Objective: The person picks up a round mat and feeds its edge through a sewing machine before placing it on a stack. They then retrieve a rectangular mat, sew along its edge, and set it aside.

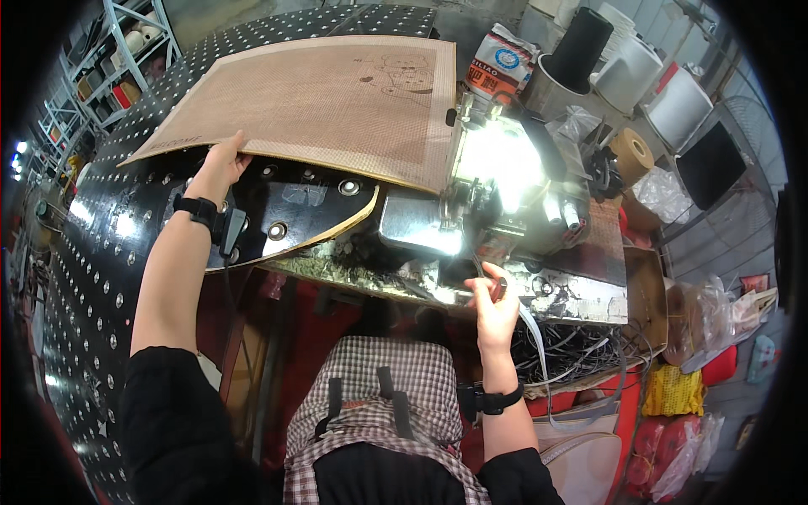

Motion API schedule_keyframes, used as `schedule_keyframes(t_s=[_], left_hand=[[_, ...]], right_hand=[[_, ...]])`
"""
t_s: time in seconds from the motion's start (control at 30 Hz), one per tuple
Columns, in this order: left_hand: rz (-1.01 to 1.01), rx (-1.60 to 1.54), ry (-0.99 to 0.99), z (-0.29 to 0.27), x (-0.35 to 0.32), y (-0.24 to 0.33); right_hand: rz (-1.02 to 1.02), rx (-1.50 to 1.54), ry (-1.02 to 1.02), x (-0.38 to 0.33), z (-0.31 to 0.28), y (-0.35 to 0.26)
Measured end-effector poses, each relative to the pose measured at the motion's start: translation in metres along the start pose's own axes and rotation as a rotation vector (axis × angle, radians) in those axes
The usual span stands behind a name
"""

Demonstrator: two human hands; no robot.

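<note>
My left hand (224,163) pinches the near edge of a beige-brown doormat (311,101), thumb on top and fingers curled beneath. Printed on the mat are a cartoon animal and some lettering, and its rim is yellowish. Its right edge lies against a brightly lit industrial sewing machine (501,168), whose glare hides the needle area. In front of the machine, my right hand (495,307) is closed around a small dark-handled tool (502,289); its exact kind is hard to make out. A pale grey binding strip (533,332) runs down beside that hand.
A black table studded with metal balls (101,252) spreads out to the left. Below the machine bed sits a box with a tangle of dark strips (564,353). Thread cones (627,71) and a printed bag (502,63) stand behind the machine. Plastic-wrapped bundles (669,454) lie at lower right.
</note>
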State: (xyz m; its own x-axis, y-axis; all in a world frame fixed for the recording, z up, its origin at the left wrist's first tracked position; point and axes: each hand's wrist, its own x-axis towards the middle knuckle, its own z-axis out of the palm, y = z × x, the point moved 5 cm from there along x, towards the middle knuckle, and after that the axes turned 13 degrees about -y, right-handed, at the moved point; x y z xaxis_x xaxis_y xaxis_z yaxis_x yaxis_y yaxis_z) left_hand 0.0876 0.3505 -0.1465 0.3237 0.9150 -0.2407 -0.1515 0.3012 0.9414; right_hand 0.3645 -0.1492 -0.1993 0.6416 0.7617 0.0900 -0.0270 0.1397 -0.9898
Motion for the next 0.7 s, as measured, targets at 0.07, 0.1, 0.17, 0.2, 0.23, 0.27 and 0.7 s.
schedule_keyframes(t_s=[0.07, 0.1, 0.17, 0.2, 0.23, 0.27, 0.7], left_hand=[[0.067, -0.036, 0.057, -0.009, 0.012, 0.009], [0.095, -0.061, 0.066, -0.019, 0.018, 0.014], [0.173, -0.119, 0.099, -0.048, 0.023, 0.022], [0.175, -0.156, 0.129, -0.065, 0.023, 0.022], [0.192, -0.193, 0.163, -0.083, 0.019, 0.023], [0.201, -0.224, 0.199, -0.097, 0.013, 0.024], [0.978, 1.628, -1.206, 0.21, -0.231, -0.012]], right_hand=[[0.012, -0.107, 0.045, -0.005, -0.014, -0.001], [0.014, -0.099, 0.07, -0.009, -0.021, -0.002], [-0.003, -0.039, 0.106, -0.017, -0.034, -0.004], [-0.031, -0.022, 0.133, -0.021, -0.04, -0.006], [-0.014, -0.052, 0.143, -0.027, -0.047, -0.009], [0.007, -0.044, 0.141, -0.033, -0.052, -0.012], [0.03, 0.311, -0.451, -0.006, 0.071, -0.033]])
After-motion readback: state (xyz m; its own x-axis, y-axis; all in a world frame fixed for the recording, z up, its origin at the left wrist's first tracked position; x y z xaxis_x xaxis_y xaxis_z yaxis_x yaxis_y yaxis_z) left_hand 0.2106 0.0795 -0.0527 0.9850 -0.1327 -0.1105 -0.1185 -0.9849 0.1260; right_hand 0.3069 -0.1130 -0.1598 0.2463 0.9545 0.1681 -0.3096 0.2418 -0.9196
